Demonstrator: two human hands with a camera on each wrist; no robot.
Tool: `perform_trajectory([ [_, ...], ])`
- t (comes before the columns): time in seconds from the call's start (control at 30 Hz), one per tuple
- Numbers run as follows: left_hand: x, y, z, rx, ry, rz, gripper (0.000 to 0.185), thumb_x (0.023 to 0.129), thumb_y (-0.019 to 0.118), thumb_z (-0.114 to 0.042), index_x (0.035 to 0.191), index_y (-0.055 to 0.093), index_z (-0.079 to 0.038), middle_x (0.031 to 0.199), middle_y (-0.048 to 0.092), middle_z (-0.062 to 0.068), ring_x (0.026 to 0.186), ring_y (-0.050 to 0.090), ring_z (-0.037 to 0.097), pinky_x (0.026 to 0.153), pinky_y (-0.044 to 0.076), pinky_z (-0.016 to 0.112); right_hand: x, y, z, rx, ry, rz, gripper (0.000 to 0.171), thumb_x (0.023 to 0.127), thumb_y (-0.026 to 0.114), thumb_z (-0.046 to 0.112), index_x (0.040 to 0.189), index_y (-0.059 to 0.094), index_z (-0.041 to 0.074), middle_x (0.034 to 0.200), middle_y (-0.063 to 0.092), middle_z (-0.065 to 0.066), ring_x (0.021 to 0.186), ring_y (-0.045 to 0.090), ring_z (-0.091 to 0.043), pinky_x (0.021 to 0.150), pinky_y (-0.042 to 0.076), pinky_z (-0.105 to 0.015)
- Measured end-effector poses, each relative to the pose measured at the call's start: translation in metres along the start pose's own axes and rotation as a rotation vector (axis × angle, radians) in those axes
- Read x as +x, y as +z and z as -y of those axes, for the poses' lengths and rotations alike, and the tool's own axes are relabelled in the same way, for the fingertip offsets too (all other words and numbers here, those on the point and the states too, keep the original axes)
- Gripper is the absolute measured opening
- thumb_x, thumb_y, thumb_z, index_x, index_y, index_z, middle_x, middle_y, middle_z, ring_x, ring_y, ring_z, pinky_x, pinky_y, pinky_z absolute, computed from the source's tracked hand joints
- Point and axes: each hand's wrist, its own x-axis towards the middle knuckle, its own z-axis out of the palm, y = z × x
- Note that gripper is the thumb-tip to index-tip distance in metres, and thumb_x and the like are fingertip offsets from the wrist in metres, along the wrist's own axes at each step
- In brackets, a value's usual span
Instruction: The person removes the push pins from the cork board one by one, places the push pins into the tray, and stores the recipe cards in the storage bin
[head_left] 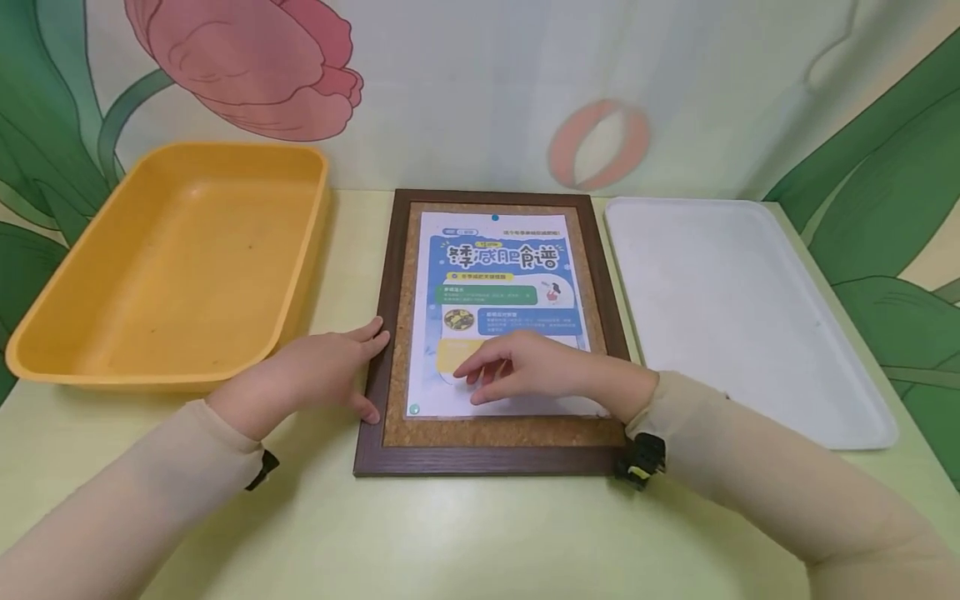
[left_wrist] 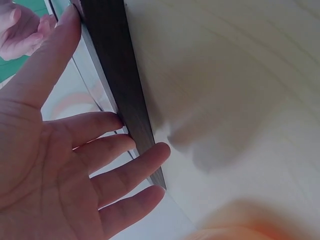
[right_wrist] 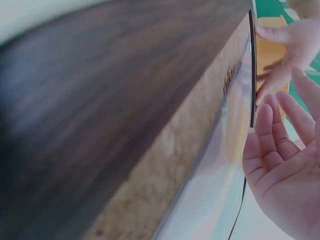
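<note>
A cork board (head_left: 502, 432) with a dark brown wooden frame lies on the table. Pinned to its cork is a printed sheet (head_left: 495, 250) with blue, green and yellow blocks. One green pushpin (head_left: 495, 218) sits at the sheet's top middle, another pushpin (head_left: 415, 409) at its lower left corner. My left hand (head_left: 318, 367) touches the left side of the frame, thumb toward the near end, fingers extended in the left wrist view. Over the lower part of the sheet is my right hand (head_left: 536, 367), its fingers loosely bent with nothing between them. The right wrist covers the sheet's lower right corner.
At the left stands a deep yellow tray (head_left: 318, 208), close by the left forearm. A shallow white tray (head_left: 750, 317) lies to the right of the board, partly behind the right sleeve. A wall (head_left: 465, 100) with painted flowers rises behind the pale table (head_left: 480, 542).
</note>
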Motion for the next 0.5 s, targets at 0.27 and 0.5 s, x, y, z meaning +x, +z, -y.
perform_trajectory([
  [0.27,0.0,-0.001,0.002,0.028,-0.013,-0.008,0.104,0.066,0.078,-0.05,0.143,0.032,0.002,0.15,0.022,0.02,0.122,0.044,0.039,0.083,0.049,0.044,0.014,0.012,0.005,0.015,-0.003,0.048,0.032,0.081,0.074,0.019,0.111,0.069,0.009,0.094,0.065,0.003,0.083,0.056,-0.009,0.077,0.048,-0.025],
  [0.5,0.001,0.0,-0.001,0.019,0.003,-0.01,0.103,0.067,0.078,-0.049,0.143,0.032,0.003,0.15,0.022,0.021,0.123,0.044,0.039,0.087,0.047,0.044,0.019,0.018,0.007,-0.008,-0.031,0.051,0.031,0.081,0.074,0.019,0.11,0.07,0.01,0.091,0.064,0.005,0.08,0.055,-0.008,0.074,0.047,-0.023],
])
